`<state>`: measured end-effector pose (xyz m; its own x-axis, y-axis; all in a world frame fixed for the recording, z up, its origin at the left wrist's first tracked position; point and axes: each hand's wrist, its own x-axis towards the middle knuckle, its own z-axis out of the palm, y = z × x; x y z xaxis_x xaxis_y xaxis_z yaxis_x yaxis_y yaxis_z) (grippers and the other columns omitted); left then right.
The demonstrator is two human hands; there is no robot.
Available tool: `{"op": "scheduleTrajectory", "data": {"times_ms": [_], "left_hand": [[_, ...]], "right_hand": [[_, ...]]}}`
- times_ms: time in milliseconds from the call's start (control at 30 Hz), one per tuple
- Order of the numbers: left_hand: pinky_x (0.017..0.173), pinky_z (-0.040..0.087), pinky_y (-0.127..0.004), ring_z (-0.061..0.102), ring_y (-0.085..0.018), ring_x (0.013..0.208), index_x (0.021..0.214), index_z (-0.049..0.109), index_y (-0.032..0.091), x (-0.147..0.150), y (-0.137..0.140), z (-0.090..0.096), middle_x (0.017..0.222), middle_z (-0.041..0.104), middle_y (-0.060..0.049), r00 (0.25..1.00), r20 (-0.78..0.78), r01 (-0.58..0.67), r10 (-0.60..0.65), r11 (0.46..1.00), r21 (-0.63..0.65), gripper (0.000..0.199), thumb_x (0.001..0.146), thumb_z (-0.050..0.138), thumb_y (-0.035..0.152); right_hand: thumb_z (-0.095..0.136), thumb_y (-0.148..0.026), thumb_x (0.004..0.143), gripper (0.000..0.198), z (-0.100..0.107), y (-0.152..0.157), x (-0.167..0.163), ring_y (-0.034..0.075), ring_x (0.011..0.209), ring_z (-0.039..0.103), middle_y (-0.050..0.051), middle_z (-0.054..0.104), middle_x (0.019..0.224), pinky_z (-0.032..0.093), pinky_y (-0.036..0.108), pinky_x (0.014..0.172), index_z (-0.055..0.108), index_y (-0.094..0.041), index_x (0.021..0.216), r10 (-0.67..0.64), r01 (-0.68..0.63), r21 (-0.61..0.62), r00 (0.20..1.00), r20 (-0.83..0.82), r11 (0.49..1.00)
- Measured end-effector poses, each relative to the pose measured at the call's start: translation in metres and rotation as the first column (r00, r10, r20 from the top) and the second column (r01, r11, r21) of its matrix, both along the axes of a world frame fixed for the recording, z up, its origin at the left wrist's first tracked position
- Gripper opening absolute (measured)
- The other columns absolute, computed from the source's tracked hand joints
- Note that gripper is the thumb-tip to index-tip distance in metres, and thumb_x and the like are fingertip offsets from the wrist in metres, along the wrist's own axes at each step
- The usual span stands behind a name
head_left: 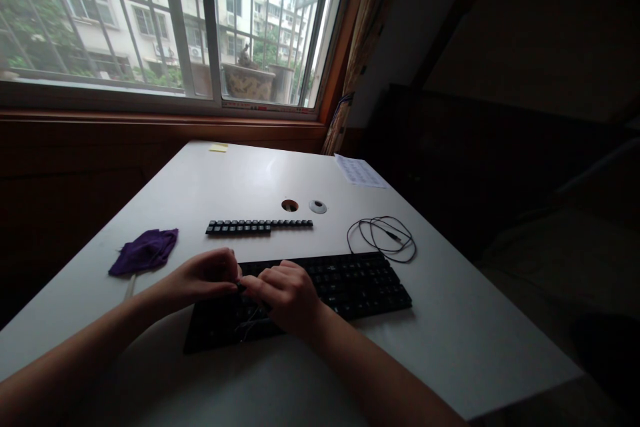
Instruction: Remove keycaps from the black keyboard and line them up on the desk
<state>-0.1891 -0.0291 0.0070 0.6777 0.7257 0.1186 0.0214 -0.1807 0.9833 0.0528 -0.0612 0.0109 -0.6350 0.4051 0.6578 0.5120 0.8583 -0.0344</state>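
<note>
Head view: you've got two neat rows of small black plastic keycaps (pixel 240 229) lined up on the white counter (pixel 450 327), apparently off already; plenty more sit on the long black rectangular keyboard (pixel 360 285), its right side well filled. Over its left part your left hand (pixel 213 273) and right hand (pixel 287 290) meet, fingers pinched together on a small dark piece (pixel 240 287), likely a keycap, though it's too dim to be sure.

Blk kbd (pixel 360 283), flat, angled, blk keycaps (pixel 240 227), 2 uneven rows, just beyond kbd
</note>
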Motion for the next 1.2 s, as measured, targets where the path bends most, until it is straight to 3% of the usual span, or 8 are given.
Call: {"op": "scheduleTrajectory", "data": {"times_ms": [533, 700, 833, 900, 967, 1100, 1200], "left_hand": [[0.072, 0.05, -0.028, 0.059, -0.019, 0.083, 0.091, 0.064, 0.015, 0.004, -0.004, 0.01, 0.089, 0.063, -0.006, 0.998, -0.029, -0.054, 0.056, 0.998, 0.042, 0.018, 0.088, 0.068, 0.031], [0.078, 0.048, -0.03, 0.061, -0.021, 0.089, 0.096, 0.066, 0.016, 0.002, -0.009, 0.018, 0.094, 0.065, -0.007, 0.991, -0.045, -0.123, 0.127, 0.989, 0.083, 0.017, 0.093, 0.062, 0.032], [0.074, 0.046, -0.028, 0.059, -0.02, 0.086, 0.095, 0.064, 0.017, -0.005, -0.009, 0.017, 0.089, 0.063, -0.006, 0.96, -0.023, -0.275, 0.279, 0.955, 0.112, 0.018, 0.094, 0.06, 0.035], [0.071, 0.045, -0.028, 0.057, -0.018, 0.08, 0.097, 0.062, 0.018, -0.009, -0.006, 0.015, 0.085, 0.061, -0.004, 0.931, 0.021, -0.364, 0.364, 0.924, 0.117, 0.018, 0.094, 0.059, 0.036], [0.067, 0.043, -0.026, 0.053, -0.016, 0.073, 0.098, 0.062, 0.019, -0.013, -0.001, 0.012, 0.076, 0.056, -0.001, 0.871, 0.07, -0.491, 0.486, 0.859, 0.147, 0.017, 0.093, 0.059, 0.035], [0.065, 0.04, -0.026, 0.048, -0.015, 0.069, 0.094, 0.062, 0.02, -0.02, 0.009, 0.009, 0.074, 0.053, 0.001, 0.717, 0.123, -0.696, 0.686, 0.694, 0.187, 0.016, 0.091, 0.058, 0.035], [0.061, 0.04, -0.026, 0.05, -0.016, 0.067, 0.09, 0.063, 0.02, -0.024, 0.017, 0.006, 0.073, 0.054, 0.001, 0.569, 0.16, -0.821, 0.806, 0.549, 0.157, 0.017, 0.087, 0.061, 0.037]], "right_hand": [[0.054, -0.031, 0.099, 0.022, 0.0, 0.003, 0.0, 0.011, 0.064, 0.06, -0.001, 0.069, 0.075, 0.037, 0.029, 0.06, 0.068, -0.023, 0.113, -0.017, 0.015, -0.047, 0.999, -0.046, 0.999], [0.056, -0.034, 0.098, 0.021, 0.001, 0.002, 0.001, 0.011, 0.065, 0.06, 0.0, 0.069, 0.074, 0.042, 0.028, 0.063, 0.07, -0.022, 0.108, -0.065, 0.054, -0.103, 0.992, -0.107, 0.993], [0.06, -0.035, 0.095, 0.02, 0.005, 0.006, 0.009, 0.014, 0.072, 0.063, 0.002, 0.07, 0.079, 0.047, 0.028, 0.069, 0.071, -0.021, 0.104, -0.157, 0.127, -0.181, 0.974, -0.165, 0.975], [0.062, -0.033, 0.094, 0.018, 0.008, 0.013, 0.017, 0.015, 0.077, 0.064, 0.003, 0.07, 0.083, 0.049, 0.028, 0.072, 0.071, -0.021, 0.105, -0.204, 0.159, -0.247, 0.964, -0.171, 0.956], [0.064, -0.026, 0.092, 0.016, 0.011, 0.023, 0.027, 0.015, 0.08, 0.065, 0.004, 0.071, 0.088, 0.05, 0.027, 0.073, 0.07, -0.021, 0.106, -0.244, 0.181, -0.322, 0.955, -0.17, 0.929], [0.069, -0.026, 0.088, 0.012, 0.016, 0.047, 0.046, 0.017, 0.086, 0.067, 0.004, 0.073, 0.092, 0.05, 0.029, 0.078, 0.073, -0.02, 0.097, -0.317, 0.232, -0.462, 0.941, -0.115, 0.856], [0.069, -0.029, 0.088, 0.015, 0.02, 0.062, 0.054, 0.017, 0.087, 0.066, 0.005, 0.073, 0.095, 0.048, 0.027, 0.077, 0.074, -0.02, 0.098, -0.32, 0.284, -0.558, 0.947, 0.035, 0.78]]}}
